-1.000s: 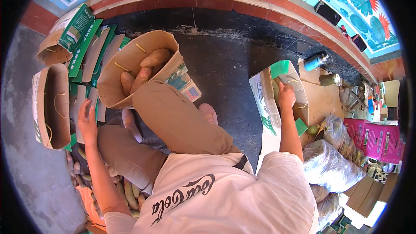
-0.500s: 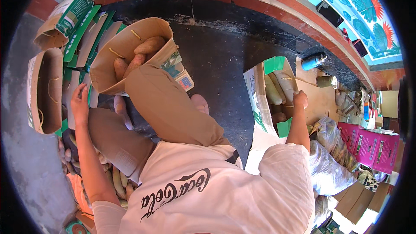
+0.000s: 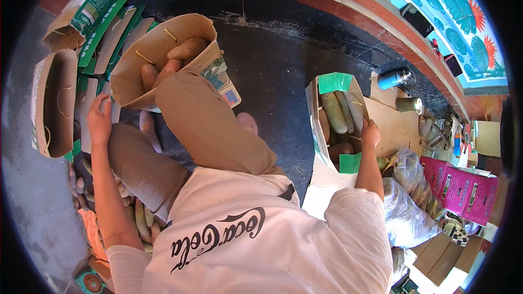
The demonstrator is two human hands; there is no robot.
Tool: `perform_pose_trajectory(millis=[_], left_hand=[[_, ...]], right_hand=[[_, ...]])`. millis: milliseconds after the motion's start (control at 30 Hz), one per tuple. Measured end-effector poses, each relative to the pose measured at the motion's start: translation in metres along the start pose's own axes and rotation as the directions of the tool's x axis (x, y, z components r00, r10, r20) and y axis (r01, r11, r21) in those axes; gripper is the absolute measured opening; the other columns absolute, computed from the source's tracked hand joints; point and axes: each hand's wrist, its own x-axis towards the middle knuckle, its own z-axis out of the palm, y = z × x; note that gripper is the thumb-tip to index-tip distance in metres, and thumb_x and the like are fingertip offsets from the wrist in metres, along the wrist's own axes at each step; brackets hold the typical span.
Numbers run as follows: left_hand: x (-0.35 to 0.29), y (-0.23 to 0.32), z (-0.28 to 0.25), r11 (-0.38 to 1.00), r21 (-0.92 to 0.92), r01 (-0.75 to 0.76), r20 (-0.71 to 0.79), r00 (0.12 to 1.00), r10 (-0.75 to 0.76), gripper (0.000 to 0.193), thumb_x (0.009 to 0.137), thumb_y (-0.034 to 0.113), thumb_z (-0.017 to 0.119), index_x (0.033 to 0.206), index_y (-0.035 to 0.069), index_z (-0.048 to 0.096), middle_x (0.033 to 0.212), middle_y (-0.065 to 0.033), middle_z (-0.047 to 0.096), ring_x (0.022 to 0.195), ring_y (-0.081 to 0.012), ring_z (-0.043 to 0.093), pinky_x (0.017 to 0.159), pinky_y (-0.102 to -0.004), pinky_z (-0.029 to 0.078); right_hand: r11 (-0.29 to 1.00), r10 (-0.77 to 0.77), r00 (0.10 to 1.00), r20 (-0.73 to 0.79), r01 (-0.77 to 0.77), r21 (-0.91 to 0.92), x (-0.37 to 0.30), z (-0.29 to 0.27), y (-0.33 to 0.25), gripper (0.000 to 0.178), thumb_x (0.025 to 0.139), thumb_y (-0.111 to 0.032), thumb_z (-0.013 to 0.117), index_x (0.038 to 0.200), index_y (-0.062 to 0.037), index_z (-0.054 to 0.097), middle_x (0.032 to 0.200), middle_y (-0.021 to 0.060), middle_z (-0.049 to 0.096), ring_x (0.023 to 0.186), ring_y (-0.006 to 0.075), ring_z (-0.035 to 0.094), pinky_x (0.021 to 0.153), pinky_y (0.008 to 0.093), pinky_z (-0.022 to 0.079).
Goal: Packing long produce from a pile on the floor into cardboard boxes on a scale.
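My right hand (image 3: 370,132) is closed on the right side wall of an open cardboard box (image 3: 357,110) with green end flaps. Long greenish vegetables (image 3: 333,112) and some brownish, rounder ones lie inside it. Above my left knee hovers my left hand (image 3: 99,122), fingers loosely bent and apart, nothing in it. It is nearest to flattened green-and-brown cartons (image 3: 103,60). A larger open carton (image 3: 128,79) with cord handles stands just beyond my knees, holding several reddish-brown sweet potatoes (image 3: 188,48).
Two empty-looking cartons (image 3: 57,103) stand at far left. Loose tubers (image 3: 143,220) lie beside my left leg. A scale (image 3: 231,97) shows behind the big carton. At right are a blue bottle (image 3: 393,79), a can (image 3: 408,104), plastic bags (image 3: 406,212) and a pink box (image 3: 460,188).
The box under my right hand has turned and tipped, so more of its vegetables show. My right hand has shifted slightly nearer to me with it. My left hand stays nearly in place.
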Motion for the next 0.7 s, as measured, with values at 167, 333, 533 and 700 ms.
perform_pose_trajectory(millis=[167, 333, 533, 700], left_hand=[[0.001, 0.001, 0.001, 0.996, -0.005, -0.085, 0.004, 0.996, 0.085, 0.019, 0.084, 0.016, 0.056, 0.098, 0.003, 0.06, 0.107, -0.0175, 0.059, 0.106, -0.0313, 0.053, 0.09, -0.036, 0.04], [0.0, -0.005, -0.004, 0.998, -0.05, -0.031, 0.032, 0.999, 0.033, 0.019, 0.084, 0.016, 0.056, 0.098, 0.004, 0.06, 0.108, -0.0173, 0.059, 0.106, -0.0312, 0.053, 0.09, -0.0359, 0.04], [-0.002, -0.014, 0.009, 0.991, -0.134, -0.028, 0.056, 0.998, 0.036, 0.02, 0.083, 0.016, 0.057, 0.098, 0.004, 0.06, 0.108, -0.0159, 0.059, 0.107, -0.031, 0.053, 0.091, -0.0364, 0.039], [0.0, -0.006, 0.01, 0.984, -0.15, -0.099, 0.131, 0.984, 0.119, 0.022, 0.079, 0.016, 0.06, 0.098, 0.003, 0.06, 0.107, -0.0163, 0.059, 0.104, -0.0321, 0.053, 0.091, -0.0361, 0.04]], right_hand=[[0.995, 0.1, 0.987, -0.126, -0.097, 0.024, -0.037, 0.011, 0.04, 0.04, 0.087, -0.045, 0.044, 0.095, -0.0086, 0.06, 0.092, 0.0178, 0.062, 0.085, 0.035, 0.06, 0.072, 0.0454, 0.047], [0.933, 0.36, 0.926, -0.114, -0.358, 0.032, -0.08, 0.05, 0.114, 0.044, 0.089, -0.043, 0.041, 0.095, -0.0045, 0.061, 0.093, 0.0176, 0.063, 0.085, 0.0339, 0.06, 0.073, 0.0447, 0.048], [0.548, 0.83, 0.555, 0.052, -0.796, -0.257, -0.137, 0.146, 0.282, 0.026, 0.08, -0.019, 0.049, 0.096, -0.0069, 0.067, 0.099, 0.0144, 0.064, 0.087, 0.0274, 0.063, 0.069, 0.0382, 0.052], [0.205, 0.943, 0.129, -0.308, -0.952, 0.228, -0.137, 0.16, 0.271, 0.027, 0.078, -0.025, 0.052, 0.088, -0.005, 0.067, 0.087, 0.0083, 0.066, 0.077, 0.0249, 0.063, 0.068, 0.0426, 0.05]])
